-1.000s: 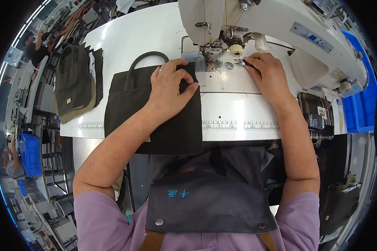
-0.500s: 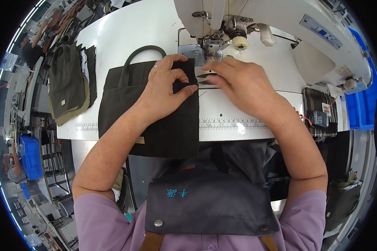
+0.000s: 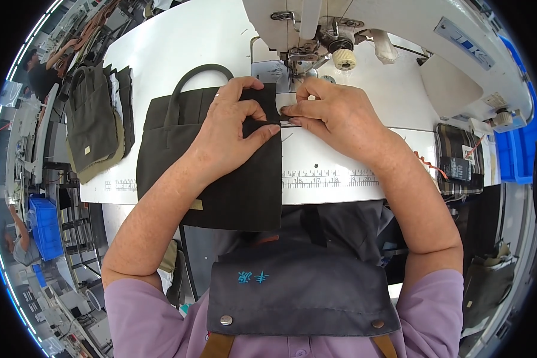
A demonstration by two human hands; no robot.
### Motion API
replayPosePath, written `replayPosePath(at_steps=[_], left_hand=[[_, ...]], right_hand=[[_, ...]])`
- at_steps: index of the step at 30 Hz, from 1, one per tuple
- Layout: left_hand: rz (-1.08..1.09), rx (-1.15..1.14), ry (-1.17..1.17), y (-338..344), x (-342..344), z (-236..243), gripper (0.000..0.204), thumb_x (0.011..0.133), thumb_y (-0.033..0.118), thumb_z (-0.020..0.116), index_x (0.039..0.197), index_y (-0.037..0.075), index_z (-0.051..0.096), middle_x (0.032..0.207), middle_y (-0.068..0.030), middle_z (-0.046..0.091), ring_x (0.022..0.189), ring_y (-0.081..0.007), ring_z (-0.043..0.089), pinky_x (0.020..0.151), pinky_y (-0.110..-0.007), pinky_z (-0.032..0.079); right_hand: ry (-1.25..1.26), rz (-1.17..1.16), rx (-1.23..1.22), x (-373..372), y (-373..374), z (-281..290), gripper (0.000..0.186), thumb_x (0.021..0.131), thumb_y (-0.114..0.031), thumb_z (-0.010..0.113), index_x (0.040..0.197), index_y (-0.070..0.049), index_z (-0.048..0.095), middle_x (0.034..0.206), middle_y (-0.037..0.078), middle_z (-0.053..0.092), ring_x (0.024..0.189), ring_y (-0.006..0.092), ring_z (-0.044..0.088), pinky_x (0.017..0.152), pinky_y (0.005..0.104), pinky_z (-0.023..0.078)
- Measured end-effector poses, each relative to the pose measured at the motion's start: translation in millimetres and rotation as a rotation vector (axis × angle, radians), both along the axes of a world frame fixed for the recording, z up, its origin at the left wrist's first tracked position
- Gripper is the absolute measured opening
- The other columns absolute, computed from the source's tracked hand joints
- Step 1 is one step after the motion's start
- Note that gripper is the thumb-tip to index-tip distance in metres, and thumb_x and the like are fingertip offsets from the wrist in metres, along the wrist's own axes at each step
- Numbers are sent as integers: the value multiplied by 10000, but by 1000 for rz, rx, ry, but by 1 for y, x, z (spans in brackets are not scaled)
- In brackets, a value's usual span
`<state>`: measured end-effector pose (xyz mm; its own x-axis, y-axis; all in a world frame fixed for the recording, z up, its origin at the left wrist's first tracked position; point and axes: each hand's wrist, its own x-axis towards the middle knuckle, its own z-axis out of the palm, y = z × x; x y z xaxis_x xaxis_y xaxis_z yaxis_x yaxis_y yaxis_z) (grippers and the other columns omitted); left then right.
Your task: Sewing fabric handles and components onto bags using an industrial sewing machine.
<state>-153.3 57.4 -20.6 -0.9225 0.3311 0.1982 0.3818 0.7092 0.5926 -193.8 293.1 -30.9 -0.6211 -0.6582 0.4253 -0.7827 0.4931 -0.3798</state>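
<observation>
Turquoise characters (image 3: pixel 253 277) mark the grey apron (image 3: pixel 298 301). Ruler numbers (image 3: pixel 317 179) line the near edge of the tabletop (image 3: pixel 167 45); the sewing machine (image 3: pixel 394 18) bears a lettered plate (image 3: pixel 463 43).

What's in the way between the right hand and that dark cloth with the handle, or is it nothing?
Nothing visible blocks it: the right hand is close beside the dark cloth, gripping a small dark tool that is mostly hidden. The sewing machine stands farther back, not between them.

Bag (image 3: pixel 238 185) on the worktop (image 3: pixel 161 48), 6 o'clock end poking past the edge. Sewing machine (image 3: pixel 394 18) at 2 from it, bag pile (image 3: pixel 92 122) at 10, cloth bundle (image 3: pixel 449 141) way out at 3, bin (image 3: pixel 515 149) just beyond.
</observation>
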Motion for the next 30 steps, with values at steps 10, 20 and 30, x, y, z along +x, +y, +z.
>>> replayPosePath(at_steps=[10, 20, 30], left_hand=[[1, -89, 559, 5, 46, 8, 233, 723, 281, 852, 767, 144, 669, 1118, 13, 619, 1109, -228, 560, 1067, -446, 288], [-20, -424, 1157, -9, 82, -16, 235, 782, 513, 848, 805, 372, 661, 1002, 61, 402, 1014, -133, 465, 1121, -400, 271], [113, -253, 1237, 3, 84, -34, 153, 814, 410, 820, 783, 346, 685, 1006, 153, 546, 1002, -69, 556, 1105, -418, 230]], right_hand=[[107, -419, 218, -11, 36, 16, 219, 870, -249, 764, 1047, -120, 757, 1015, 58, 701, 858, 282, 692, 804, 402, 532], [-371, 214, -451, 90, -10, 16, 200, 899, -133, 740, 1042, 2, 702, 945, 122, 676, 804, 251, 668, 728, 341, 547], [-669, 76, -665, 105, -15, 1, 165, 961, -120, 713, 939, 43, 710, 900, 113, 705, 786, 140, 669, 661, 268, 527]])
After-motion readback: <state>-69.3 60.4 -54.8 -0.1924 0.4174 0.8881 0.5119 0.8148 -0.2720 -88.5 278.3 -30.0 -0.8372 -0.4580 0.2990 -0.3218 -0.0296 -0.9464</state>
